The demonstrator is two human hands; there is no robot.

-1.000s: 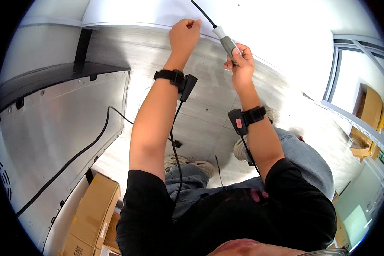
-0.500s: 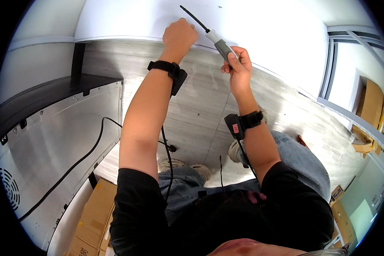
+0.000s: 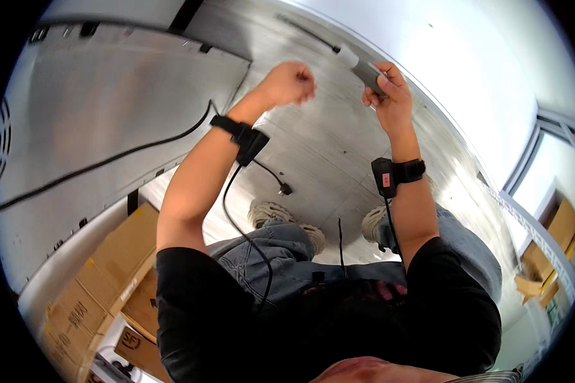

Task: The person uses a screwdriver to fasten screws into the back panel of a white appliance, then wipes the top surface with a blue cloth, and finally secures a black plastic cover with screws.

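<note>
My right hand (image 3: 393, 99) grips a screwdriver (image 3: 366, 70) by its grey and white handle. Its dark shaft points up and to the left, blurred toward the tip. Left of the handle and apart from it, my left hand (image 3: 291, 85) is raised over the floor with its fingers curled in. Those fingers are slightly smeared by motion, and whatever they may hold is hidden. Beyond the screwdriver runs the edge of a white surface (image 3: 466, 83).
A large metal-sided appliance (image 3: 121, 102) with a black cable (image 3: 118, 156) across it stands at left. Cardboard boxes (image 3: 86, 300) lie below it. A plug (image 3: 285, 189) rests on the grey floor (image 3: 313, 172) near my shoes. More cardboard (image 3: 543, 249) sits at far right.
My left hand has come away from the white surface and now hangs over the floor. The screwdriver has moved right and lower in view with my right hand. The view has turned leftward.
</note>
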